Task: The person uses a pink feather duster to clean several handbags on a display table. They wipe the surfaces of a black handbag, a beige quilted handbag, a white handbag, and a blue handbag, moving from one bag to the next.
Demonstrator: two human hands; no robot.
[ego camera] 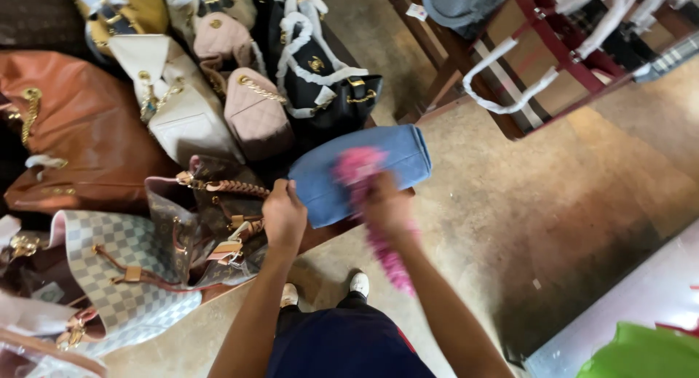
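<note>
left hand point(283, 215): fingers curled together, resting on the near-left edge of the blue denim bag point(364, 173) | brown patterned bag point(211, 211): just left of it | denim bag: at table's right end | right hand point(386, 203): fingers clamped on blurred pink duster point(371, 203), against the bag's front

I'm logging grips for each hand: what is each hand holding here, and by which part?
The right hand grips a blurred pink fluffy duster around its middle. The left hand holds the blue denim bag at its lower left edge.
</note>
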